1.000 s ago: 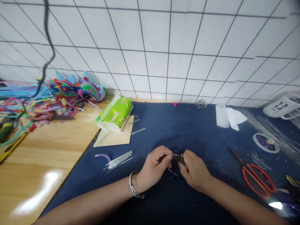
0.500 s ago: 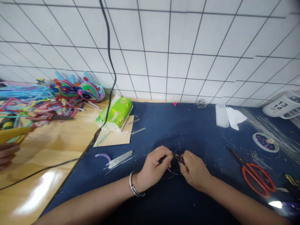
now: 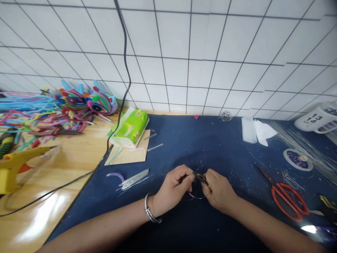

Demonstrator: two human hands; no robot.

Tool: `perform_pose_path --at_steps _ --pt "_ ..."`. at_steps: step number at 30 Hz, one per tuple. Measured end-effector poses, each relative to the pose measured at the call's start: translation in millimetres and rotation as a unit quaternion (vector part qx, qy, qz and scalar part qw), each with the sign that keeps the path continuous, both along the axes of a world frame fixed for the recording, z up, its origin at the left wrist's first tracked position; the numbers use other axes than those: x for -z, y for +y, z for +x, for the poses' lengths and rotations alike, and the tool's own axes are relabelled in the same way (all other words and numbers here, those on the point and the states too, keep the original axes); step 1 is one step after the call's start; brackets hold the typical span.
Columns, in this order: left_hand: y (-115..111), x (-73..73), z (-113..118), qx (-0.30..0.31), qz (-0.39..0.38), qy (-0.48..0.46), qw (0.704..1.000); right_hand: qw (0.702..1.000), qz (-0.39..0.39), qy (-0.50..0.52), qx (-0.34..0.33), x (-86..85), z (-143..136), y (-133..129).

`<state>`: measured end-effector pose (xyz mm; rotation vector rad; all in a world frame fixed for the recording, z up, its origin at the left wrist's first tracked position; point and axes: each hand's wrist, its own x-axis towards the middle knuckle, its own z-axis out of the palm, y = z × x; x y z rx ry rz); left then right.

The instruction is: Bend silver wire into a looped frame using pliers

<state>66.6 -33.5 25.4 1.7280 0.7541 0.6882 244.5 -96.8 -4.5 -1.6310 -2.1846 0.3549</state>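
My right hand [image 3: 219, 191] is wrapped round a pair of dark-jawed pliers [image 3: 201, 177], whose tips point left toward my other hand. My left hand [image 3: 175, 188], with a silver bangle [image 3: 149, 209] at the wrist, pinches a thin wire [image 3: 198, 198] right at the plier jaws. The wire bows down in a loop between both hands, and a small pink part [image 3: 190, 193] sits on it under my left fingers. The exact spot where jaws and wire meet is partly hidden by the fingertips.
A bundle of pale wire strips [image 3: 135, 179] and a purple curved piece [image 3: 116, 174] lie left of my hands. Orange-handled scissors [image 3: 289, 202] lie right. Behind are a green tissue pack [image 3: 131, 127] and a white mug [image 3: 316, 118]. A yellow glue gun [image 3: 22, 163] rests far left near a black cable [image 3: 65, 184].
At the far left, another person's hand has left the view and the yellow glue gun now rests on the wooden table. My own hands have barely moved; the wire loop shifted slightly.
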Motion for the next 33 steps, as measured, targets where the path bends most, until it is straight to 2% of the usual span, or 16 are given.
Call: perform_pose_path --at_steps 5,14,25,33 --pt "0.6 1.8 0.4 0.004 -0.052 -0.021 0.998 1.000 0.006 0.008 0.000 -1.6 0.0 2.3" --pt "2.1 4.8 -0.6 -0.009 0.020 -0.006 1.000 1.000 0.009 0.016 0.005 -1.8 1.2 0.9" --pt "2.7 3.9 -1.2 -0.010 0.047 -0.003 0.999 1.000 0.012 0.026 0.004 -1.0 1.5 1.4" --pt "2.7 2.7 -0.9 -0.005 0.027 -0.006 1.000 1.000 0.005 0.005 0.004 -0.4 1.9 0.8"
